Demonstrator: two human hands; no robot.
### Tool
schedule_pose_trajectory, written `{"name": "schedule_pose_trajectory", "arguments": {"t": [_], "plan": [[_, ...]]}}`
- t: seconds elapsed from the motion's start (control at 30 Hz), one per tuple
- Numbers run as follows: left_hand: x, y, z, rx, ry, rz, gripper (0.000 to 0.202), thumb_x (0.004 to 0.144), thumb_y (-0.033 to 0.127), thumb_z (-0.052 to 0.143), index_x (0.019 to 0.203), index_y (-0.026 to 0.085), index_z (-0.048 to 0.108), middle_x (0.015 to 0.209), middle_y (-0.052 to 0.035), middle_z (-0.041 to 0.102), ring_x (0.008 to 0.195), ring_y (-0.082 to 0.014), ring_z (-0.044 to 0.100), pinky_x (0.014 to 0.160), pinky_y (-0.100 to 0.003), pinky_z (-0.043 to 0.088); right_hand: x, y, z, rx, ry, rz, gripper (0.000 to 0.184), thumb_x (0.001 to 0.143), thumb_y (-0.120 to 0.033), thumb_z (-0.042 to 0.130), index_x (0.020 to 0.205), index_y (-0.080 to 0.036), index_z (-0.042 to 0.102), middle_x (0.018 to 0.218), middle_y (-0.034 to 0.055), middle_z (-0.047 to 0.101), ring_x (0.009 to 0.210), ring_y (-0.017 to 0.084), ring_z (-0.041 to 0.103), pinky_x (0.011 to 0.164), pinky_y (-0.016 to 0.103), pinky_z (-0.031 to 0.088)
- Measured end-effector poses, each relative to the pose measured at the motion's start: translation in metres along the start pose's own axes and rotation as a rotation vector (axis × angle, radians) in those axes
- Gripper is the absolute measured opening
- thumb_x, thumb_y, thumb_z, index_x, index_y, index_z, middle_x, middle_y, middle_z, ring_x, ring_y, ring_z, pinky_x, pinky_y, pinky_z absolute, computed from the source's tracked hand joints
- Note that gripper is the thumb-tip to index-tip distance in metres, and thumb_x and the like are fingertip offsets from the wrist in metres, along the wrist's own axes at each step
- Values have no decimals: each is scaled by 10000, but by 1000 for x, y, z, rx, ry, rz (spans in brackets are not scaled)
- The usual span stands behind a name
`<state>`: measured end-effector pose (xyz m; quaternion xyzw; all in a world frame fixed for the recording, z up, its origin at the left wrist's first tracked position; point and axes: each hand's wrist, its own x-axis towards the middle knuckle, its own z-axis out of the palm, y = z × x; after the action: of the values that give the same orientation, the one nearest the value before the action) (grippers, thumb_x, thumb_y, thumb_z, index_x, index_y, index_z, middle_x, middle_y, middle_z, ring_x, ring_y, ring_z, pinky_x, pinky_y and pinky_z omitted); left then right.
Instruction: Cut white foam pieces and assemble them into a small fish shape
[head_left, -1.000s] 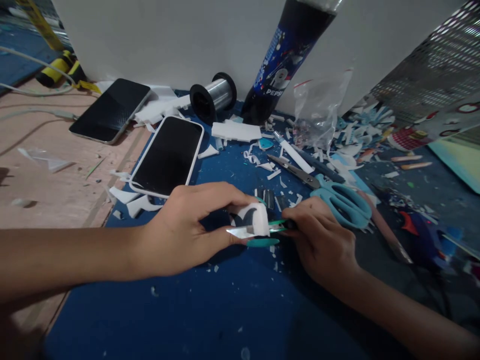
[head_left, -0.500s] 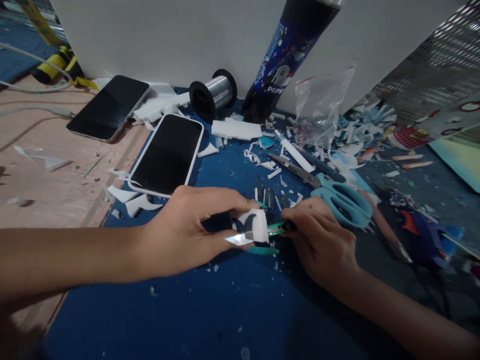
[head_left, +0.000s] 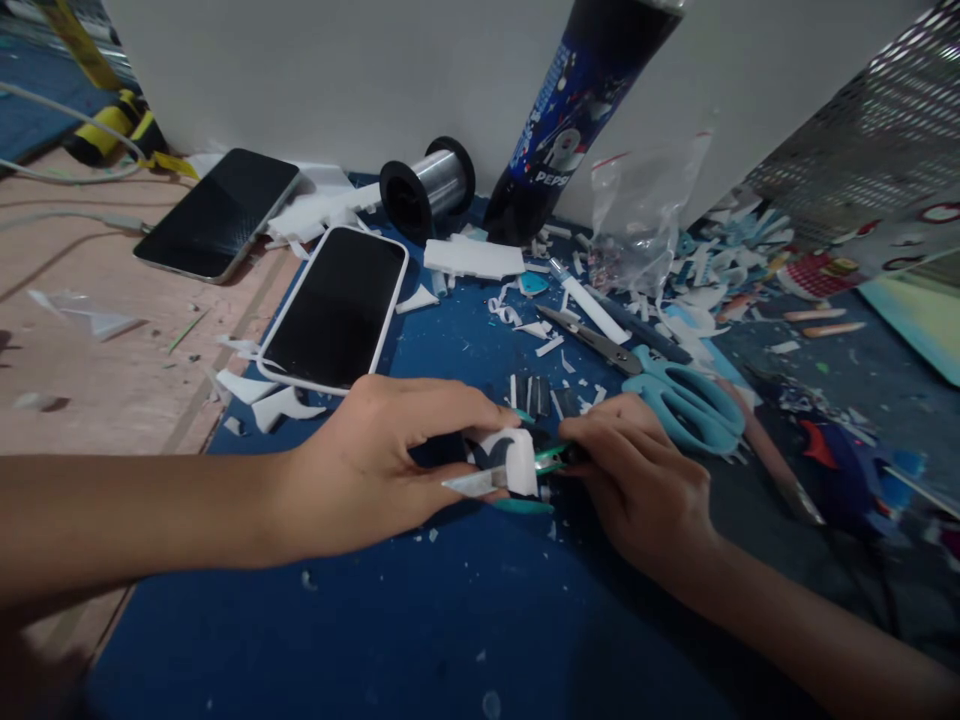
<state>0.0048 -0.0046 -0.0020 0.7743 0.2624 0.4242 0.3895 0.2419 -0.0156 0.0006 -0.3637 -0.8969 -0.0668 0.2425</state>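
Observation:
My left hand (head_left: 397, 455) is closed on a small white and dark piece (head_left: 520, 465) with teal parts at its upper and lower edges. Much of that piece is hidden by the fingers. In my right hand (head_left: 645, 480) is a craft knife (head_left: 553, 459) with a green and black handle. Its pointed blade (head_left: 476, 482) lies across the piece, and the tip reaches left to beside my left thumb. Just above, several dark and white strips (head_left: 536, 394) rest on the blue mat (head_left: 337, 630).
Light-blue scissors (head_left: 679, 400) lie behind my right hand. Behind my left hand are a white-cased phone (head_left: 337, 305) and a black phone (head_left: 221, 215). A wire spool (head_left: 427, 185), a Pepsi bottle (head_left: 566, 130) and a clear plastic bag (head_left: 637, 220) stand farther back, amid white scraps.
The knife blade has shifted slightly left and down, and its bright glint has faded. The held piece has tilted and dropped a little. Both hands keep their grip.

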Motion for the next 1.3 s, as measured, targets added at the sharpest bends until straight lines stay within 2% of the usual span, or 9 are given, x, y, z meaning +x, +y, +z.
{"name": "schedule_pose_trajectory", "arguments": {"t": [0.2,0.4,0.6,0.87,1.03,1.3], "plan": [[-1,0,-1,15,-18,8,164,840,174,696,995,199,647,914,-26,744,844,-154,734,665,-159,615,1,0,1,7,9,-8,93,990,-179,431,962,-212,514,705,6,635,636,154,592,577,272,451],[-1,-1,-1,-10,-30,9,196,826,170,704,1007,207,640,899,-32,742,815,-166,737,594,-162,621,0,0,-1,-11,18,-16,84,982,-174,442,968,-205,519,704,8,648,627,153,595,565,265,455],[-2,3,-2,17,-54,-23,172,844,177,690,1002,222,640,892,-17,748,811,-164,741,618,-185,635,0,0,0,-7,28,-29,91,967,-143,463,979,-204,530,735,19,673,646,152,631,577,263,477],[-1,4,-3,64,-85,-35,151,842,172,694,977,192,631,904,-24,751,829,-161,739,659,-186,627,0,0,-1,-14,41,-41,93,991,-194,445,968,-207,534,717,20,666,646,157,641,581,273,480],[0,4,-3,88,-42,11,123,836,167,682,913,218,600,886,-8,739,838,-163,726,638,-193,616,2,-1,0,15,38,-1,107,990,-208,447,932,-218,536,682,3,644,599,153,611,554,277,467],[0,3,-2,79,16,56,166,848,199,666,993,233,591,901,-26,733,855,-182,719,660,-240,616,1,-2,-3,45,43,13,101,976,-196,465,919,-213,547,684,4,644,624,155,620,581,267,483]]}}
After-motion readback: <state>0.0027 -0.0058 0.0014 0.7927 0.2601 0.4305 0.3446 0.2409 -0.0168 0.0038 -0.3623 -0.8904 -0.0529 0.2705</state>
